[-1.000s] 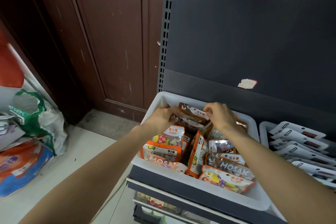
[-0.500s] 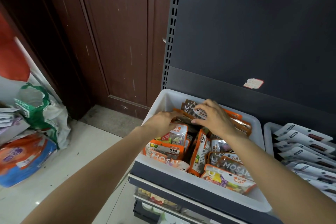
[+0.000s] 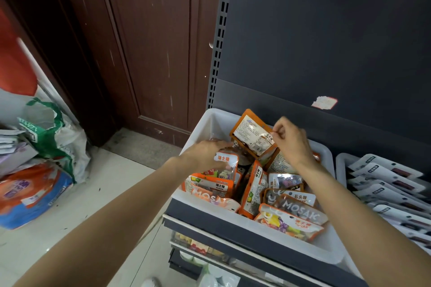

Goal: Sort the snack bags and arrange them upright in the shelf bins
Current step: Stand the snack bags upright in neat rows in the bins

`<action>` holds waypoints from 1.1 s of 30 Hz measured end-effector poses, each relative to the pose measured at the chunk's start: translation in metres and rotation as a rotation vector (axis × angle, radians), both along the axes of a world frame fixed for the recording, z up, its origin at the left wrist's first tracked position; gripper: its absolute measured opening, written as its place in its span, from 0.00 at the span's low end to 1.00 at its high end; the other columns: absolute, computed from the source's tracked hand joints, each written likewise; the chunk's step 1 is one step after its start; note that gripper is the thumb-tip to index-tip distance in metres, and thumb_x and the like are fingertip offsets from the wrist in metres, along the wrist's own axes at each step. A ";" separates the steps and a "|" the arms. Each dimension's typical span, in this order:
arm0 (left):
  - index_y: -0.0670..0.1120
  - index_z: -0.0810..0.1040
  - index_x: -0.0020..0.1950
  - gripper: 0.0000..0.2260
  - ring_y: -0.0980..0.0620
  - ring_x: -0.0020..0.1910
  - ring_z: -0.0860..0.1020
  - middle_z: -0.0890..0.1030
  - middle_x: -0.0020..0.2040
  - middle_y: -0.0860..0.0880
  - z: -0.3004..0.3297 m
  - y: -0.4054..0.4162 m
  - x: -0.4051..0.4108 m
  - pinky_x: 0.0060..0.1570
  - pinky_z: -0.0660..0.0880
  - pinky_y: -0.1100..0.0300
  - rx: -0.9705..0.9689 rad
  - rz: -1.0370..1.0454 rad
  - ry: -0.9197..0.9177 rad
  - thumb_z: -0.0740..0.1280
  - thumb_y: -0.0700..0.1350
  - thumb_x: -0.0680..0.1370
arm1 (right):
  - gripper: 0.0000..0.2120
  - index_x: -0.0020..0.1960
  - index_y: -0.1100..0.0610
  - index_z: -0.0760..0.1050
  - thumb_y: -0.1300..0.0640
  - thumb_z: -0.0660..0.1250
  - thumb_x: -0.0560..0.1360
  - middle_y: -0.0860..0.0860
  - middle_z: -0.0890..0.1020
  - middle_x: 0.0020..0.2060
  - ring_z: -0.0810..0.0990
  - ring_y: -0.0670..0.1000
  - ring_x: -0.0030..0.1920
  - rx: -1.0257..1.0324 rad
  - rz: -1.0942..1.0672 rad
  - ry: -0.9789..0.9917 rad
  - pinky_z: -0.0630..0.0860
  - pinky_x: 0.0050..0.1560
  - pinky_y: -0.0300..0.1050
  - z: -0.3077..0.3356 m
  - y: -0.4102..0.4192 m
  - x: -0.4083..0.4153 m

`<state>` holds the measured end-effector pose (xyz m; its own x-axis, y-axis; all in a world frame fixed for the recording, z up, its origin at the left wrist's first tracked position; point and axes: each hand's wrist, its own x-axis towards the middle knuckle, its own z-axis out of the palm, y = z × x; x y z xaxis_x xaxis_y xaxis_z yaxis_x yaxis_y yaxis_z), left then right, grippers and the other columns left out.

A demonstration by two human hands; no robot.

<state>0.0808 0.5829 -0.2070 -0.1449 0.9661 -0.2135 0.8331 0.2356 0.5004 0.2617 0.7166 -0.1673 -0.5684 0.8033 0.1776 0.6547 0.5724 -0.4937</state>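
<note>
Orange film with a white label on its back, the lifted snack bag (image 3: 253, 138) looks thin, soft and light; I judge it will bend and crinkle easily and may be a little slippery. It is raised above the other bags at the back of the white bin (image 3: 275, 235), tilted, its label side to the camera. The best place to hold seems the flat sealed edge or a corner, not the filled middle, because the contents could shift.

The right hand (image 3: 291, 140) is over the back of the bin with the wrist bent down, and its fingers (image 3: 276, 131) are curled and pinch the right edge of this bag. The left hand (image 3: 207, 151) reaches forward low, with straight fingers close together resting on the bags (image 3: 225, 165) at the left side of the bin, as if keeping them in place
</note>
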 end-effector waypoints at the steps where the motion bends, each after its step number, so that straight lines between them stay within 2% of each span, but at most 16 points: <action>1: 0.55 0.62 0.74 0.28 0.49 0.68 0.69 0.71 0.70 0.51 0.002 0.000 0.001 0.67 0.66 0.53 -0.018 -0.009 0.022 0.66 0.56 0.76 | 0.10 0.58 0.56 0.72 0.64 0.63 0.77 0.52 0.80 0.44 0.79 0.49 0.45 -0.029 0.021 0.025 0.72 0.40 0.37 0.005 0.000 -0.001; 3: 0.55 0.65 0.73 0.25 0.49 0.66 0.72 0.73 0.68 0.50 0.005 -0.001 0.003 0.66 0.67 0.53 -0.053 -0.024 0.075 0.64 0.57 0.77 | 0.19 0.66 0.52 0.72 0.66 0.62 0.78 0.51 0.79 0.46 0.78 0.46 0.43 -0.021 0.062 0.040 0.71 0.38 0.32 0.013 0.000 -0.006; 4: 0.55 0.66 0.72 0.24 0.49 0.65 0.73 0.74 0.67 0.50 0.005 -0.001 0.003 0.65 0.68 0.53 -0.063 -0.027 0.100 0.64 0.58 0.77 | 0.19 0.66 0.52 0.74 0.67 0.61 0.78 0.52 0.79 0.47 0.78 0.46 0.43 -0.014 0.068 0.057 0.71 0.36 0.31 0.017 0.000 -0.009; 6: 0.54 0.68 0.71 0.23 0.49 0.63 0.73 0.76 0.66 0.50 0.005 -0.003 0.003 0.64 0.69 0.52 -0.070 -0.021 0.119 0.63 0.59 0.77 | 0.16 0.62 0.55 0.78 0.66 0.61 0.78 0.55 0.80 0.52 0.81 0.50 0.45 -0.110 0.049 0.129 0.80 0.39 0.40 0.021 -0.001 -0.014; 8: 0.54 0.69 0.70 0.23 0.49 0.63 0.73 0.76 0.65 0.50 0.004 -0.006 0.002 0.64 0.70 0.51 -0.073 0.000 0.101 0.63 0.59 0.77 | 0.12 0.59 0.59 0.79 0.65 0.63 0.78 0.57 0.81 0.55 0.82 0.54 0.51 -0.215 0.023 0.145 0.83 0.43 0.48 0.020 -0.003 -0.016; 10: 0.54 0.69 0.70 0.22 0.49 0.63 0.73 0.76 0.65 0.51 0.005 -0.009 0.003 0.64 0.70 0.51 -0.076 0.006 0.091 0.64 0.58 0.77 | 0.11 0.58 0.59 0.79 0.63 0.62 0.78 0.57 0.81 0.56 0.82 0.53 0.50 -0.208 0.041 0.062 0.82 0.42 0.46 0.014 -0.006 -0.013; 12: 0.54 0.69 0.69 0.21 0.49 0.63 0.74 0.76 0.65 0.51 0.008 -0.013 0.005 0.63 0.70 0.52 -0.073 0.003 0.088 0.64 0.57 0.77 | 0.13 0.59 0.57 0.79 0.63 0.59 0.79 0.55 0.81 0.57 0.82 0.50 0.44 -0.170 0.076 -0.002 0.77 0.37 0.38 0.010 -0.013 -0.009; 13: 0.54 0.69 0.70 0.22 0.49 0.63 0.74 0.76 0.66 0.51 0.009 -0.014 0.006 0.63 0.70 0.52 -0.075 0.005 0.085 0.64 0.57 0.77 | 0.14 0.60 0.56 0.79 0.64 0.59 0.79 0.54 0.81 0.58 0.82 0.50 0.45 -0.155 0.089 -0.014 0.75 0.38 0.36 0.007 -0.014 -0.008; 15: 0.53 0.67 0.71 0.22 0.49 0.64 0.73 0.75 0.67 0.51 0.011 -0.017 0.008 0.62 0.70 0.53 -0.075 0.014 0.085 0.65 0.56 0.78 | 0.14 0.60 0.54 0.79 0.65 0.62 0.78 0.53 0.80 0.59 0.80 0.51 0.55 -0.150 0.094 -0.007 0.77 0.48 0.39 0.005 -0.018 -0.006; 16: 0.53 0.67 0.71 0.23 0.49 0.64 0.73 0.74 0.67 0.50 0.012 -0.019 0.009 0.62 0.69 0.53 -0.070 0.019 0.088 0.65 0.55 0.78 | 0.13 0.58 0.54 0.80 0.63 0.65 0.76 0.53 0.81 0.58 0.78 0.52 0.57 -0.130 0.088 -0.005 0.76 0.51 0.42 0.006 -0.020 -0.005; 18: 0.52 0.67 0.71 0.23 0.48 0.64 0.73 0.74 0.67 0.49 0.014 -0.022 0.009 0.62 0.69 0.54 -0.062 0.021 0.093 0.64 0.55 0.78 | 0.09 0.53 0.55 0.82 0.58 0.69 0.74 0.53 0.81 0.54 0.77 0.53 0.55 -0.032 0.076 0.003 0.72 0.49 0.43 0.010 -0.022 -0.005; 21: 0.50 0.67 0.71 0.22 0.47 0.63 0.74 0.75 0.66 0.47 0.014 -0.026 0.010 0.61 0.70 0.54 -0.073 0.017 0.112 0.64 0.54 0.79 | 0.10 0.49 0.59 0.82 0.53 0.71 0.73 0.52 0.76 0.51 0.73 0.49 0.52 0.066 0.070 0.048 0.67 0.48 0.41 0.018 -0.024 -0.004; 26: 0.50 0.65 0.72 0.24 0.47 0.64 0.73 0.74 0.67 0.47 0.016 -0.029 0.012 0.63 0.69 0.53 -0.069 0.019 0.116 0.63 0.56 0.79 | 0.10 0.52 0.55 0.80 0.51 0.65 0.77 0.50 0.83 0.47 0.81 0.51 0.48 0.132 0.114 -0.136 0.69 0.39 0.38 0.021 -0.024 -0.005; 30: 0.51 0.64 0.73 0.24 0.48 0.65 0.73 0.74 0.68 0.48 0.016 -0.029 0.012 0.65 0.68 0.53 -0.079 0.021 0.104 0.63 0.55 0.79 | 0.10 0.58 0.52 0.79 0.54 0.64 0.79 0.53 0.83 0.50 0.81 0.54 0.51 0.186 0.061 -0.280 0.75 0.43 0.44 0.001 -0.026 -0.020; 33: 0.52 0.65 0.72 0.24 0.49 0.65 0.73 0.74 0.67 0.49 0.014 -0.031 0.009 0.63 0.70 0.54 -0.084 0.033 0.066 0.66 0.52 0.78 | 0.09 0.57 0.54 0.78 0.55 0.63 0.79 0.53 0.83 0.48 0.82 0.55 0.49 0.239 -0.057 -0.227 0.76 0.41 0.45 -0.005 -0.028 -0.026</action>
